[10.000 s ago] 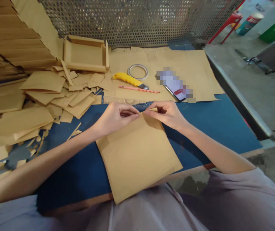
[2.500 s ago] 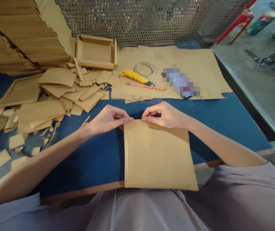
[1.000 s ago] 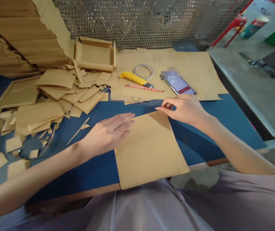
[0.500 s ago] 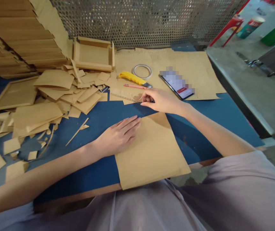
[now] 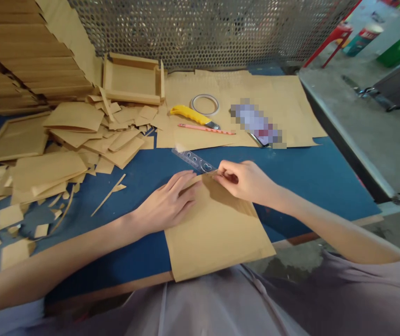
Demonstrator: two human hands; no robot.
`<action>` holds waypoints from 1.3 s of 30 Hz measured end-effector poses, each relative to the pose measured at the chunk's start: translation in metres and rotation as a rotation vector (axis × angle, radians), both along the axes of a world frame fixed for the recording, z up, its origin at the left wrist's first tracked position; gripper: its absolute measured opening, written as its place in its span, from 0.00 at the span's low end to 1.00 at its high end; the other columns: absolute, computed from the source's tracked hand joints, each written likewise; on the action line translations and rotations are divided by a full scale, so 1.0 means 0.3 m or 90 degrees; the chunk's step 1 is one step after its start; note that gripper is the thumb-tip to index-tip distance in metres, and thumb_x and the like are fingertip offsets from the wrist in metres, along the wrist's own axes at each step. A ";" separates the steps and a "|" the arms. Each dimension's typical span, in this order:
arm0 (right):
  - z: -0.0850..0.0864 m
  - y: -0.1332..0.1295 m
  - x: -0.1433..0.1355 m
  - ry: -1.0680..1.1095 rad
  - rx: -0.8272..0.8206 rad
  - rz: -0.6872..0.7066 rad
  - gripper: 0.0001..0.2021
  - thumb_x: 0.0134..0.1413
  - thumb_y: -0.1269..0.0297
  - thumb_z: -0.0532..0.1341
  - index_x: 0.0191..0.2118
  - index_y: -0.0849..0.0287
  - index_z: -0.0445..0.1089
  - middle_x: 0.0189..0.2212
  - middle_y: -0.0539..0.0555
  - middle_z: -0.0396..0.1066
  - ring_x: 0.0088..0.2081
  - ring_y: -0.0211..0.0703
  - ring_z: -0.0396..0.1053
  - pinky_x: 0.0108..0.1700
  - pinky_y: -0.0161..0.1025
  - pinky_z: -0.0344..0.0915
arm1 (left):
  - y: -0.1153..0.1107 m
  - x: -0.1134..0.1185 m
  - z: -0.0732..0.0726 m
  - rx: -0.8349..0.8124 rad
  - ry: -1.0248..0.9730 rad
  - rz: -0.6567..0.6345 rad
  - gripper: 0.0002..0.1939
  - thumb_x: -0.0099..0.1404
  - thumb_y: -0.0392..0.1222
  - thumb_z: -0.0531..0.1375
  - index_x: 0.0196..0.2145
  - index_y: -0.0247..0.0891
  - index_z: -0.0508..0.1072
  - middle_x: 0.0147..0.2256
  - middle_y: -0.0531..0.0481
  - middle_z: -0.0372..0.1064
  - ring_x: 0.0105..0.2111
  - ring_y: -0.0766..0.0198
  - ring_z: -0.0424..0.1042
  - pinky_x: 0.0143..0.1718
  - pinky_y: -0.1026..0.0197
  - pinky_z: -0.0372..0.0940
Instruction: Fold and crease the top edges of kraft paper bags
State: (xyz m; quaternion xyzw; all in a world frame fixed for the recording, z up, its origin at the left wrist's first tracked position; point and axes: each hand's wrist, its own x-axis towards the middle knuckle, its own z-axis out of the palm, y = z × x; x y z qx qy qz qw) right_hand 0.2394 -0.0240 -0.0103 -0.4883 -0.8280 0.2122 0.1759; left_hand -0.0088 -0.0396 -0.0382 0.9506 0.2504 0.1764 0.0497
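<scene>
A clear plastic ruler (image 5: 193,160) with cut-out shapes is pinched at its right end by my right hand (image 5: 247,183). It lies slanted over the blue table, just beyond the far edge of a brown cardboard sheet (image 5: 217,233). My left hand (image 5: 168,200) rests flat on the sheet's upper left part, fingers stretched out close to the ruler. Farther back, a pink pencil (image 5: 205,129) and a yellow utility knife (image 5: 193,115) lie on other brown sheets, with a roll of tape (image 5: 204,104) behind them.
A phone (image 5: 258,123), partly blurred, lies at the back right. Cardboard scraps (image 5: 70,154) are heaped on the left, near a shallow cardboard tray (image 5: 133,79) and tall stacks of cardboard (image 5: 21,56). A perforated metal panel (image 5: 200,32) borders the back of the blue table (image 5: 308,182).
My right hand has drawn the ruler off the back sheets, towards me, to the front sheet's far edge. The whole pencil now shows. My left hand stays on the sheet.
</scene>
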 end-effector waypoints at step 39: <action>0.042 -0.038 -0.006 -0.200 0.250 0.056 0.15 0.63 0.73 0.50 0.41 0.60 0.75 0.34 0.58 0.72 0.33 0.43 0.69 0.29 0.39 0.57 | 0.150 0.071 0.091 0.211 -0.015 -0.017 0.16 0.71 0.28 0.51 0.51 0.35 0.72 0.50 0.42 0.74 0.52 0.55 0.72 0.50 0.52 0.69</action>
